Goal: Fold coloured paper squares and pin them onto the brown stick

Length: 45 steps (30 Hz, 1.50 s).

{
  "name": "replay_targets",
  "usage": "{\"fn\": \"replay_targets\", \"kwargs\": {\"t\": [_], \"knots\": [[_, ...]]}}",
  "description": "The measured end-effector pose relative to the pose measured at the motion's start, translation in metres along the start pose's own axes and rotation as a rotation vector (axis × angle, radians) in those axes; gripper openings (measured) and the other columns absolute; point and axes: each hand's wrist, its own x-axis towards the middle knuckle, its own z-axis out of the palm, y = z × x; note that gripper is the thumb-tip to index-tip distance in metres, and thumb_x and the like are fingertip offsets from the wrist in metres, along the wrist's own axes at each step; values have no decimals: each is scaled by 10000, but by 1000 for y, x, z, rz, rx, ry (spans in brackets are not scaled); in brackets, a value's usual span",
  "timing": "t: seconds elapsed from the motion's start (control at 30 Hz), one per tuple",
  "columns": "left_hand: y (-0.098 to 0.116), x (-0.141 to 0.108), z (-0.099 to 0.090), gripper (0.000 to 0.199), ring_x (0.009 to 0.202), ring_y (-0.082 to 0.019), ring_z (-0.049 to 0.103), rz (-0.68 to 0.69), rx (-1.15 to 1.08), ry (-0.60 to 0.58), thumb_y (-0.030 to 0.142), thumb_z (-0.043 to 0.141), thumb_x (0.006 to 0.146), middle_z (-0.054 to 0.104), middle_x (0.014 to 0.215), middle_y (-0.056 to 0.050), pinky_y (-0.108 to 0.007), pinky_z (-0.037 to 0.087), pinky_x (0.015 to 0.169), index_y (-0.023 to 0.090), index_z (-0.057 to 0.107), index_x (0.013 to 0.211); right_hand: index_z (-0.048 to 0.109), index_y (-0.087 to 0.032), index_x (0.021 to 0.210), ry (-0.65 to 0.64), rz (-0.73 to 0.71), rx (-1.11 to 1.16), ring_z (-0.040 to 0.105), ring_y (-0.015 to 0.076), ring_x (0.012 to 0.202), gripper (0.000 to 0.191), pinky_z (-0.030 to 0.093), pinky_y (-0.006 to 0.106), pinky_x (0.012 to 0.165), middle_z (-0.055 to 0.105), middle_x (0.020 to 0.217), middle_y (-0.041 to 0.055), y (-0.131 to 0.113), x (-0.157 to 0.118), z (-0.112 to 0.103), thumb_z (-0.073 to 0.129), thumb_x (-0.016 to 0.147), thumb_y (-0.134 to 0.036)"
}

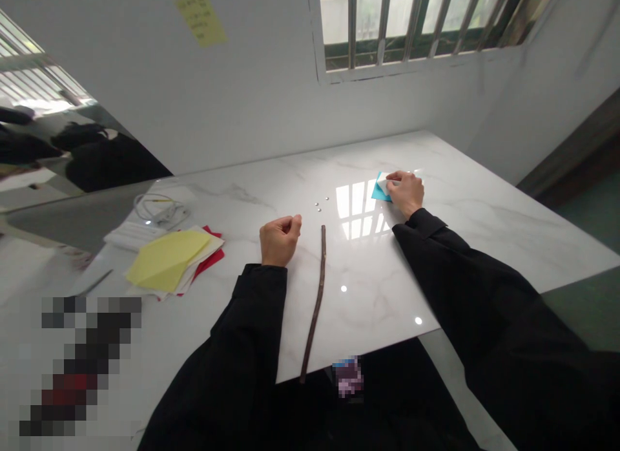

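My right hand [405, 191] is at the far right part of the marble-patterned table, fingers pinched on a small piece of blue and white paper [379, 194]. Its blue part lies near the table surface, and the fingers cover some of it. My left hand [279, 240] is closed in a fist over the table; whether anything is inside it is hidden. Just right of that hand lies a thin brown stick [320, 286], running down to the near table edge. Beyond the stick's tip are several tiny shiny pieces [318, 210], too small to name.
On the left lie stacked yellow paper [167, 260] and red paper [211, 262] sheets. Behind them is a coiled white cable [157, 209]. A dark pen-like item [99, 280] lies near a blurred patch. A yellow note [201, 19] is on the wall, beside a barred window.
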Motion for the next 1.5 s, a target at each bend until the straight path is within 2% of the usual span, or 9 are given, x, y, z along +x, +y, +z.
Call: {"fn": "replay_targets", "kwargs": {"t": [0.17,0.33,0.43,0.57,0.7,1.0,1.17,1.33,1.5], "knots": [[1,-1,0,477,478,-118,407,13,-9,-2,429,589,915,418,458,30,-295,327,559,203,521,500,768,-203,1134,89,-204,60,652,338,1146,318,440,539,1086,770,1165,107,-39,-12,-22,510,953,-248],[-1,1,2,394,510,-116,386,-26,-107,-8,460,597,914,401,514,41,-278,325,541,199,602,618,736,-236,1125,20,-429,453,616,278,1213,301,475,459,1079,718,1177,81,-94,-51,-37,473,1034,-350],[-4,5,3,292,553,-110,459,-95,-294,-25,482,660,875,525,657,33,-248,379,540,191,679,892,709,-232,1126,-52,-300,770,644,266,1182,257,537,407,981,711,1168,77,-110,-66,-32,563,995,-397],[-4,8,2,521,710,-128,632,-226,-599,-96,518,759,815,686,996,-41,-239,495,615,214,635,1220,673,-232,1158,-250,24,1198,697,225,952,368,570,355,807,738,1063,62,-110,-69,-16,725,863,-446],[1,6,0,635,918,-188,713,-395,-924,-296,596,723,857,669,1330,-110,-278,556,727,260,582,1377,683,-219,1121,-447,373,1406,654,176,714,489,554,321,663,726,857,12,-106,-74,-1,850,701,-405],[8,-2,0,755,1271,-312,634,-392,-1191,-467,577,724,885,579,1521,-98,-418,565,983,328,466,1549,673,-213,884,-541,573,1392,607,164,659,280,522,305,600,666,755,-26,-109,-97,16,817,659,-298],[8,-3,2,557,1109,-269,711,-423,-1124,-509,486,733,903,703,1345,-100,-349,590,911,242,637,1395,651,-202,861,-460,560,1381,578,158,669,304,495,303,631,645,763,-18,-108,-100,22,811,648,-349],[8,-1,3,439,1096,-217,714,-491,-1209,-384,290,723,885,722,1306,-69,-277,598,887,214,683,1316,643,-190,813,-262,365,1273,534,134,689,262,427,265,617,635,762,-13,-108,-101,29,784,655,-345],[5,6,-1,378,1008,-177,729,-634,-1328,-284,409,614,974,719,1277,-95,-280,609,881,188,689,1272,623,-200,837,-335,302,1282,451,105,562,322,306,245,490,620,684,-26,-108,-104,34,803,649,-388]]}}
